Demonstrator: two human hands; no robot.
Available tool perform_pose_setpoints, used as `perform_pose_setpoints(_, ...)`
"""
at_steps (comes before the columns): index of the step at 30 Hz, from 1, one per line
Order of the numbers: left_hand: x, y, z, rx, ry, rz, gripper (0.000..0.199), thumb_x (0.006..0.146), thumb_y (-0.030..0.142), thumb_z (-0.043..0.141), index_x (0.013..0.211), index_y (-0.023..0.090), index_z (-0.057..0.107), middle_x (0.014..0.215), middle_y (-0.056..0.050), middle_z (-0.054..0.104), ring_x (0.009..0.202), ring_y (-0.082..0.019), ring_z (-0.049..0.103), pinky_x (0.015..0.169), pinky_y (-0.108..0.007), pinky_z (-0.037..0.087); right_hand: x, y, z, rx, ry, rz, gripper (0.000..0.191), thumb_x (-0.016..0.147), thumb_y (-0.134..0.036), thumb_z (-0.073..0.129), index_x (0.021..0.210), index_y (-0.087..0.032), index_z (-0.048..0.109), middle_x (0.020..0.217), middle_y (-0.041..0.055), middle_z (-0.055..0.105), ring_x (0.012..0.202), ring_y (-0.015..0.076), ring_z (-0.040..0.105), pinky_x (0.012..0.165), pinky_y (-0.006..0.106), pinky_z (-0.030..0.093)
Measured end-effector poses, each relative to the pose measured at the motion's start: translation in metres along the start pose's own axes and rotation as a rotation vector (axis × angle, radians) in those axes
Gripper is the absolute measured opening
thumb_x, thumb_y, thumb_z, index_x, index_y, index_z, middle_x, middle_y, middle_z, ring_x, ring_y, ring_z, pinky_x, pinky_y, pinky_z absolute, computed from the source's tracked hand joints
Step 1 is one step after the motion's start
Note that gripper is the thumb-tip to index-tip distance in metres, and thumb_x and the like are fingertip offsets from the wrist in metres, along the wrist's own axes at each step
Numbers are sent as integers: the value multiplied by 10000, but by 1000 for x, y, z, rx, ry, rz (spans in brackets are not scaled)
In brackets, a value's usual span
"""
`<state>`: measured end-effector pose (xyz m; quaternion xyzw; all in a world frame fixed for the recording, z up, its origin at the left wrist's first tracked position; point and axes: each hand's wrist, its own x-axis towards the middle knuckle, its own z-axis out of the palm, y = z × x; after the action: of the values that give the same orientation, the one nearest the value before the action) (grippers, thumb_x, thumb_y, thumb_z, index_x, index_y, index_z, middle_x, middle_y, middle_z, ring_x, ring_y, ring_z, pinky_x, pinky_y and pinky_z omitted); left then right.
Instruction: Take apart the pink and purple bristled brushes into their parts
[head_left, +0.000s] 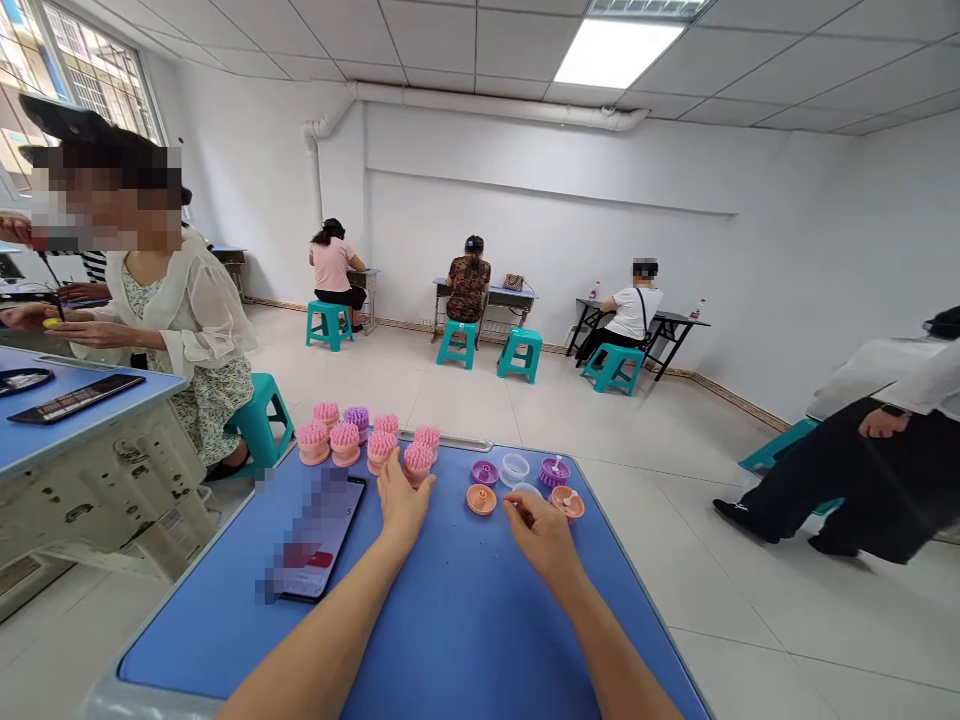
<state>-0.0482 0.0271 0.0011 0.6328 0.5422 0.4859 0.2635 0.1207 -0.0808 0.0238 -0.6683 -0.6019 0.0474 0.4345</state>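
My left hand (403, 500) is at a pink bristled piece (418, 460), its thumb and fingers around the near side, in a group of several pink pieces and a purple one (357, 420). My right hand (541, 530) is closed, fingertips pinched together beside a translucent white part (527, 492); anything between them is too small to name. Around it lie an orange cup (481, 499), a purple cup (484, 472), a clear ring (516, 467), a purple bristled part (555, 470) and an orange part with a small white piece (567, 503).
A phone (319, 540) lies on the left of the blue desk (465, 620). At the left, a person (202, 320) sits by another desk (90, 400). Someone in black trousers (847, 470) is at the right. Several people sit along the back wall.
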Motion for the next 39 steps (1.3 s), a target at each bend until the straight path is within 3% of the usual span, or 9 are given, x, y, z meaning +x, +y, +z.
perform_pose_setpoints(7,2,-2,1,17,-64,-51,672,684,160,629,1275,131,310,1348,-169,404,1263,-250,368,1036,-388,302,-2,0,1,47,-5,-10,332,795,-451,425,754,-185,619,618,40,602,544,165,522,539,294,423)
perform_pose_setpoints(13,3,-4,1,67,-91,-105,486,686,165,629,1134,148,443,1165,-117,578,1094,-224,535,912,-333,418,-4,3,3,72,-9,9,327,760,-488,459,752,-204,621,598,31,599,510,166,513,498,294,417)
perform_pose_setpoints(19,3,1,0,47,-118,-90,407,706,195,604,1082,164,454,1086,-103,601,1008,-230,570,853,-353,437,-4,-4,1,121,-10,60,305,748,-478,485,768,-210,628,620,31,596,551,171,520,525,298,412)
perform_pose_setpoints(25,-13,24,3,-39,-206,129,426,700,204,598,1098,152,455,1104,-105,558,1033,-217,527,891,-348,420,-2,-8,0,285,-41,169,363,746,-498,505,874,-173,601,625,8,538,546,147,479,539,289,402)
perform_pose_setpoints(31,-32,36,7,-89,-406,437,441,671,153,582,1103,191,498,1091,-83,554,1029,-208,524,903,-346,434,0,-8,-1,458,-187,233,615,745,-612,456,1150,-149,439,695,-3,553,423,93,460,370,230,371)
perform_pose_setpoints(35,-36,34,8,-26,-457,621,505,671,124,549,1165,213,489,1107,-82,545,1042,-206,518,912,-333,439,0,-10,-3,575,-245,265,586,763,-615,441,1144,-169,441,591,-53,487,419,89,460,354,202,367)
perform_pose_setpoints(39,-36,33,8,-33,-428,723,485,701,155,549,1180,197,481,1115,-88,563,1043,-212,518,923,-342,434,2,-13,-7,667,-259,313,510,751,-611,475,1037,-189,495,606,-54,481,456,83,471,352,179,358)
